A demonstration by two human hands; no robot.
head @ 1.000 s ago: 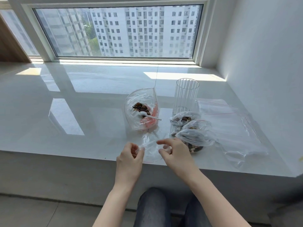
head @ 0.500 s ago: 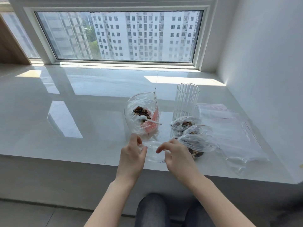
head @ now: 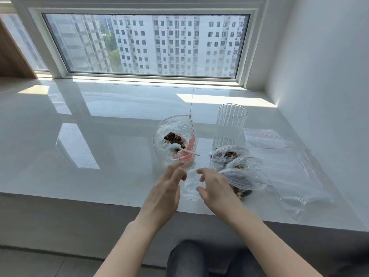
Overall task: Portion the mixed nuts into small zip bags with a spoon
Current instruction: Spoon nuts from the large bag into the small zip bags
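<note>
the left hand comes in from 7 o'clock, with its fingers straight and pointing toward 1 o'clock; its grip is wide and holds nothing. the right hand comes in from 5 o'clock, its fingers loosely spread and a little bent over the small empty zip bag, and i cannot tell if they touch it; this grip also holds nothing. the small empty zip bag lies between the two hands, close to the front edge of the white surface.

at 12 o'clock from the hands stands the big open bag with mixed nuts inside. the white spoon rests in it, its long axis running from 9 to 3 o'clock, handle end toward 3 o'clock. at 2 o'clock lie the filled bags, with a ribbed glass upright behind them, and flat spare bags toward the right wall.

the left half of the surface, toward 9 and 10 o'clock, gives much room.
</note>
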